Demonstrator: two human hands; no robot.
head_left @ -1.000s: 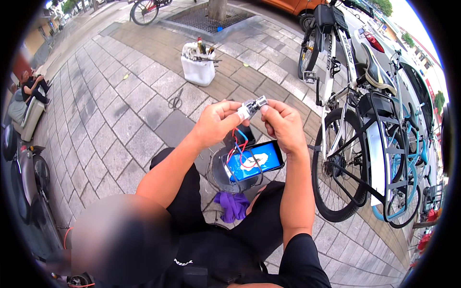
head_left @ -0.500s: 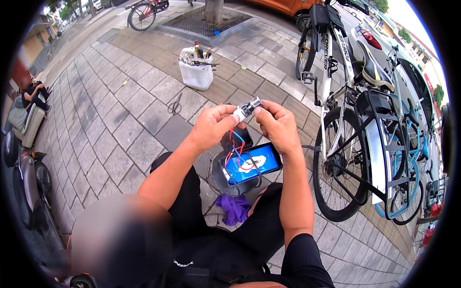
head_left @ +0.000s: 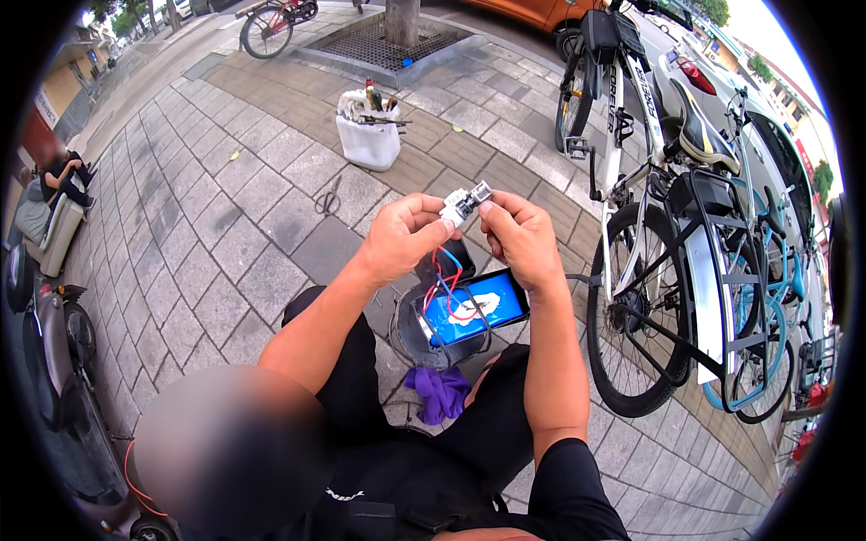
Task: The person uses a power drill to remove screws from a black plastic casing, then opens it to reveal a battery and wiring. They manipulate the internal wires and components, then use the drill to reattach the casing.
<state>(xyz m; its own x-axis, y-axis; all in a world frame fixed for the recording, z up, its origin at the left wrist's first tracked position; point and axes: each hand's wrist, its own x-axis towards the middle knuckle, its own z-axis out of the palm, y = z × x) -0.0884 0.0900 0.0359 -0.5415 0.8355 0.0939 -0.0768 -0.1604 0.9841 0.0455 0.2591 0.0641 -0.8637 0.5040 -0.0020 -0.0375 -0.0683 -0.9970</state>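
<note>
A small white-and-silver connector-like part point(head_left: 465, 203) is held up between my left hand point(head_left: 402, 235) and my right hand point(head_left: 519, 242), each pinching it with thumb and fingers. Red and blue wires point(head_left: 448, 275) hang below it to a dark housing point(head_left: 410, 334), where a blue-topped rectangular unit point(head_left: 475, 308) with a white patch lies. A black box point(head_left: 451, 259) sits partly hidden behind the wires. A crumpled purple cloth point(head_left: 437, 392) lies on the paving between my legs.
A white jug of tools point(head_left: 368, 140) and scissors point(head_left: 328, 198) are on the paving ahead. Bicycles point(head_left: 636, 288) stand close on my right, a scooter point(head_left: 63, 379) on my left. A seated person point(head_left: 63, 176) is further left. A tree pit point(head_left: 361, 47) and orange car point(head_left: 528, 16) are behind.
Compared with a second earlier, both hands sit slightly further left in the picture, still on the small part. The surrounding scene has shifted slightly in the view.
</note>
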